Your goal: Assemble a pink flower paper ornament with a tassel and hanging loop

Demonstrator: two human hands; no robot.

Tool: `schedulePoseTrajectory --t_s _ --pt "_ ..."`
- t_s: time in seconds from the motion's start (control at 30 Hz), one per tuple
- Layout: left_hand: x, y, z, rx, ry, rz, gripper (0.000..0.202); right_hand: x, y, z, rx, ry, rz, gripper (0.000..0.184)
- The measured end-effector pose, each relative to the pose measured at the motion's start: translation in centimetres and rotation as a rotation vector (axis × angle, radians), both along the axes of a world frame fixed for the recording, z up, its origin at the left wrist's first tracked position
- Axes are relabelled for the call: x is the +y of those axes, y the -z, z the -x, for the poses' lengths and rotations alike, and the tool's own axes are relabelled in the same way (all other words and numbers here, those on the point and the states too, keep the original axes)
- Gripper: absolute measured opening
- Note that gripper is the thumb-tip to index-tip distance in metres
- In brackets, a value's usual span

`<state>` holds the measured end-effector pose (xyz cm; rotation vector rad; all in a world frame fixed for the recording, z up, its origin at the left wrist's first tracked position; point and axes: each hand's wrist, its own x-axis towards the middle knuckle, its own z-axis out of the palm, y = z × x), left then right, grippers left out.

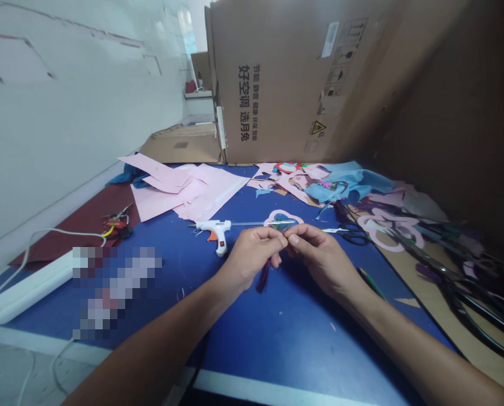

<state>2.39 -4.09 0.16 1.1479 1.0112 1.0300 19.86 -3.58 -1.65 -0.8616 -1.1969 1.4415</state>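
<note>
My left hand (254,256) and my right hand (317,254) meet over the blue table, fingertips pinched together. A dark purple tassel (262,277) hangs below the fingers of my left hand, and its top is hidden between both hands' fingertips. Just behind the hands lies a pink cloud-shaped cutout (297,216) with a blue patterned middle. Left of it, a white glue gun (218,230) with an orange trigger lies on its side, a clear glue stick reaching from its back. Small scissors (355,234) with black handles lie beyond my right hand.
Pink sheets (162,194) lie at the back left, pink and blue scraps (349,186) at the back right. Large black-handled shears (442,273) lie at the right. A white power strip (35,287) and cable are at left. A tall cardboard box (285,101) stands behind.
</note>
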Motion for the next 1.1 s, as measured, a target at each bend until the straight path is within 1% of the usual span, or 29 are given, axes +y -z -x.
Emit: schedulePoseTrajectory --t_s 0.3,0.57,0.7,0.8,0.97,1.1 --pt "0.0 -0.3 -0.1 0.009 -0.009 0.017 0.017 0.1 0.0 0.0 0.021 -0.005 0.025 0.034" --pt "0.0 -0.1 -0.1 0.042 -0.024 0.023 0.014 0.5 -0.3 -0.3 0.059 0.05 0.054 0.038" --pt "0.0 -0.1 -0.2 0.067 -0.045 0.003 0.013 0.5 -0.2 -0.7 -0.019 0.064 0.036 0.04" --pt "-0.1 -0.1 -0.2 0.116 -0.077 -0.016 0.01 0.5 -0.1 -0.8 -0.097 0.077 -0.019 0.04" --pt "-0.3 -0.3 -0.2 0.195 -0.103 -0.078 0.01 0.0 -0.8 -0.5 -0.222 0.086 -0.136 0.044" --pt "-0.4 -0.2 -0.2 0.24 -0.097 -0.125 0.013 -0.4 -1.2 -0.3 -0.273 0.084 -0.151 0.046"
